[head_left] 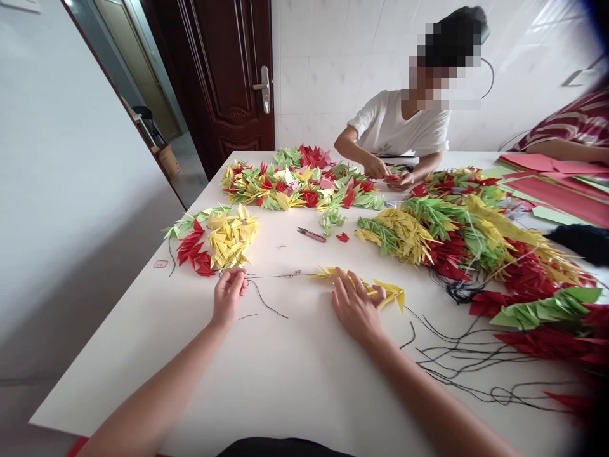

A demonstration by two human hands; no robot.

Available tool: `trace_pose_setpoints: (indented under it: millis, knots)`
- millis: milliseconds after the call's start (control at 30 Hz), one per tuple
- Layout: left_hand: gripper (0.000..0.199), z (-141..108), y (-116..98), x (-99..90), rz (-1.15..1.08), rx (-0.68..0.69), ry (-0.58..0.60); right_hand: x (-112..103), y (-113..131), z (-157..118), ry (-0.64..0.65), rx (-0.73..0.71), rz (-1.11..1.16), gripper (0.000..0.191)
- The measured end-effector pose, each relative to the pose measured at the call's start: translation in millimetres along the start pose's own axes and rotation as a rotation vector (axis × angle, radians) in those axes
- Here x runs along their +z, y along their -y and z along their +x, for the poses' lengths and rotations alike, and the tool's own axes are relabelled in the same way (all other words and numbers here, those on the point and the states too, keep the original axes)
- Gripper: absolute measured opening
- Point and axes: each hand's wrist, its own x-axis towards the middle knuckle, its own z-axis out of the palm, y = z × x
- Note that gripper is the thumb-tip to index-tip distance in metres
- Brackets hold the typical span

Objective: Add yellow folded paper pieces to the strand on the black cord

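My left hand [230, 296] is closed in a pinch on the end of a thin dark string [271, 277]. This string runs almost straight to a short strand of yellow folded-paper pieces [394, 292]. Over that strand lies my right hand [356, 299], its fingers bent onto the paper and hiding the middle of it. A loose black thread [269, 301] trails below my left hand. Just beyond my left hand is a bunch of yellow paper pieces [232, 238], with a red bunch [194, 249] beside it.
Pink-handled thread snips [311, 235] lie mid-table near a red paper scrap [342, 237]. Colourful paper strands [295, 184] fill the far side, and more [457, 235] heap up at right, trailing black cords [457, 368]. Across the table, a person [404, 120] handles red paper.
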Motion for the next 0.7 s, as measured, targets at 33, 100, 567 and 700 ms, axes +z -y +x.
trace_pose_setpoints:
  millis: [33,100,567,700]
  knots:
    - [0.025,1,-1,-1.1,-0.015,0.029,-0.045,0,0,0,0.003,0.011,0.004,0.039]
    - [0.024,1,-2,-2.6,-0.046,0.095,-0.135,0,0,1,0.008,0.034,0.012,0.044]
    - [0.023,-21,3,1.2,0.363,0.673,0.180,-4,-4,-1,0.116,-0.204,0.194,0.050]
    - [0.037,-26,-1,8.2,0.722,0.690,0.537,-9,-1,-3,0.227,-0.599,0.480,0.043]
